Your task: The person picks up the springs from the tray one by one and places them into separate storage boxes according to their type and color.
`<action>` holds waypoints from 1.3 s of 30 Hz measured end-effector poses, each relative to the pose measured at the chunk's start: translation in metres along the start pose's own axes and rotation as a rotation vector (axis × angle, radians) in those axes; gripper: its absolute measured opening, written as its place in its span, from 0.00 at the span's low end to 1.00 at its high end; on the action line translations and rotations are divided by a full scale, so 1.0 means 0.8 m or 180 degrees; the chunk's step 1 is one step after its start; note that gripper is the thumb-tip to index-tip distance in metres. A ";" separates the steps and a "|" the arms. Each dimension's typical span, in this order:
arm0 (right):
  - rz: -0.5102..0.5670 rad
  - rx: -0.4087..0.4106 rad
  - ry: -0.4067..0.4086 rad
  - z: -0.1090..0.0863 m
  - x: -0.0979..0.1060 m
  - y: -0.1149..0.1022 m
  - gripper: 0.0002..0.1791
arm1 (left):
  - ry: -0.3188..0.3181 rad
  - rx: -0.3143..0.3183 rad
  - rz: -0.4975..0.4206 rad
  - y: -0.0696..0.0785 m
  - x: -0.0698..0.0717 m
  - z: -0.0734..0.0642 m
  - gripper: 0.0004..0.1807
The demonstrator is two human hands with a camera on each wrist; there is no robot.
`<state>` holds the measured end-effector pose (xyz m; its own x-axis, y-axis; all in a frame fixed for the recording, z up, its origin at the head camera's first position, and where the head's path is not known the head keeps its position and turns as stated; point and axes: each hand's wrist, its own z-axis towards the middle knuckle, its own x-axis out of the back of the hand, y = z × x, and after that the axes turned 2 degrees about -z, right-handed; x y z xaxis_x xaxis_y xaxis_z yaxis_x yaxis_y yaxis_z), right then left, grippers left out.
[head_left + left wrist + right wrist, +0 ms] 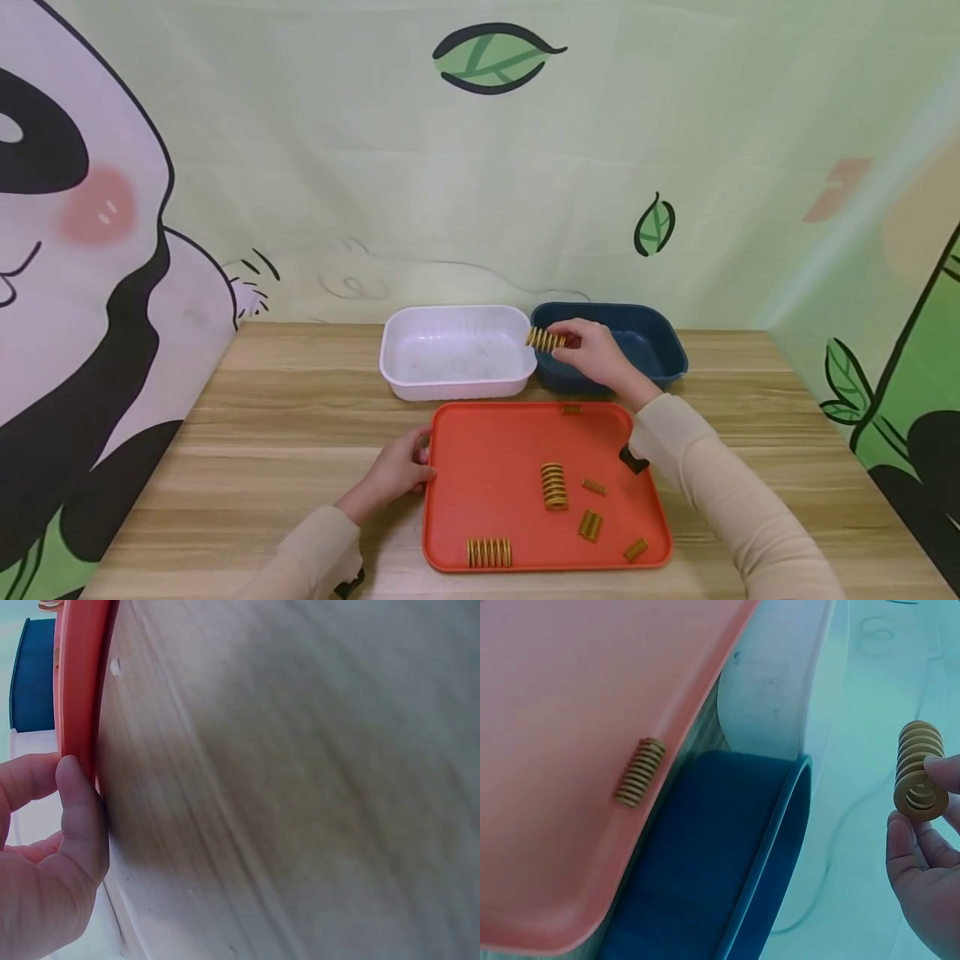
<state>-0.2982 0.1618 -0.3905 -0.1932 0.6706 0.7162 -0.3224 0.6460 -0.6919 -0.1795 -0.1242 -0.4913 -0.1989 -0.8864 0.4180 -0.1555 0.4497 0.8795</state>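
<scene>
My right hand pinches a large yellow coil spring by one end, above the place where the white bin and the dark blue bin meet. In the right wrist view the spring sits between thumb and fingers. With thumb and fingers, my left hand grips the left rim of the red tray. On that tray lie a thick spring, a long one near the front edge, and several smaller springs. A small spring lies by the far edge.
Both bins stand side by side behind the tray, near the back of the wooden table. A printed cloth backdrop rises right behind the table. My right forearm crosses over the tray's right edge.
</scene>
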 end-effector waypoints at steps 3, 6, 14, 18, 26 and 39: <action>0.0002 -0.0081 0.0028 0.001 0.002 0.005 0.19 | 0.0011 -0.0011 0.0007 0.000 0.000 0.000 0.33; -0.0016 -0.0133 0.0055 0.001 0.003 0.009 0.20 | 0.0012 -0.0016 0.0003 0.000 0.000 0.000 0.34; -0.0142 -0.0080 0.0136 0.002 0.007 0.020 0.20 | -0.0026 -0.0045 0.0031 -0.002 0.002 0.001 0.33; -0.0159 -0.0099 0.0160 0.003 0.007 0.025 0.20 | -0.0048 -0.0033 0.0078 -0.002 0.002 0.000 0.33; -0.0176 -0.0285 0.0113 0.005 0.007 0.043 0.21 | -0.0078 -0.0024 0.0063 -0.002 0.002 0.000 0.33; -0.0217 -0.0398 0.0082 0.009 0.005 0.066 0.21 | -0.0044 -0.0037 0.0086 -0.001 0.002 0.000 0.32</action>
<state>-0.3226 0.1959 -0.4235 -0.1503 0.6317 0.7605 -0.2158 0.7297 -0.6488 -0.1799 -0.1261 -0.4916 -0.2161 -0.8723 0.4386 -0.1386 0.4721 0.8706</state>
